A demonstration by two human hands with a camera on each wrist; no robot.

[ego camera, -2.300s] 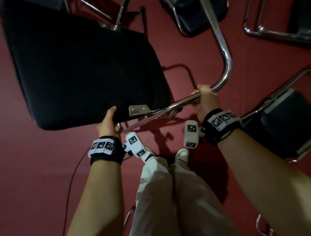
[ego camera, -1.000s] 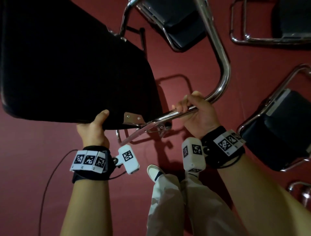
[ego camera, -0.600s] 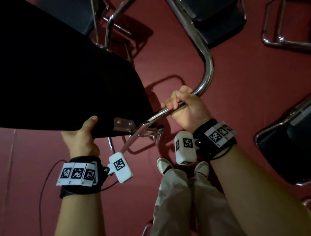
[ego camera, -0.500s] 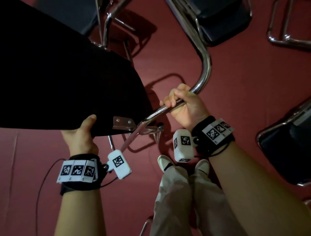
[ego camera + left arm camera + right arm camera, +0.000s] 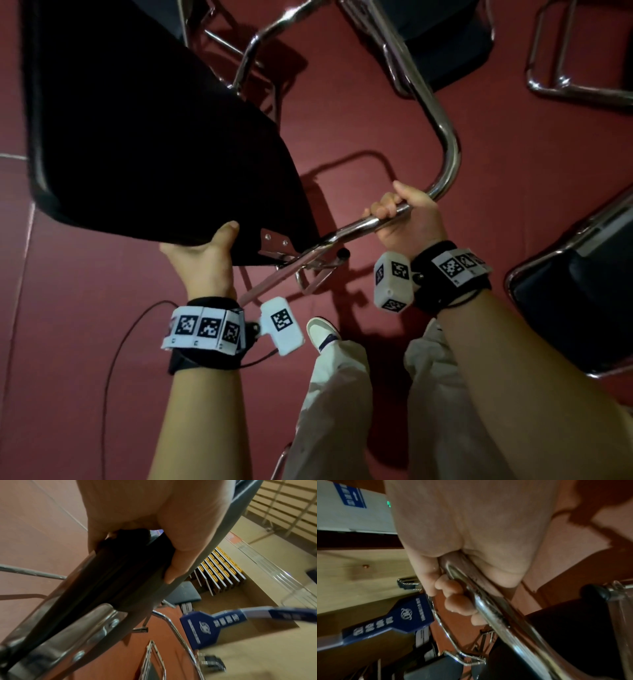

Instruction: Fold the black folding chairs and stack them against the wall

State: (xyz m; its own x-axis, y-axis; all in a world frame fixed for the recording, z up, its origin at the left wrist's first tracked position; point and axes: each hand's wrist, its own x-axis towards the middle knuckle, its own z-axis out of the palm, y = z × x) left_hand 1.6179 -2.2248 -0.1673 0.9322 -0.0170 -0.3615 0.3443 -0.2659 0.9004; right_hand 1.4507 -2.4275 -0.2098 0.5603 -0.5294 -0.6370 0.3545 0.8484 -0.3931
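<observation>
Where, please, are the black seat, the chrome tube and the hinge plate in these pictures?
seat [image 5: 137, 144]: head view, middle of the black cushion.
tube [image 5: 445, 137]: head view, curved stretch above the right hand.
hinge plate [image 5: 275, 241]: head view, flat face with screws at the seat's corner.

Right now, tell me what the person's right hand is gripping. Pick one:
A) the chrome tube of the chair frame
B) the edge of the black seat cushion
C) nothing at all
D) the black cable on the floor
A: the right hand has its fingers curled round the chrome tube of the chair frame, while the left hand holds the edge of the black seat.
</observation>
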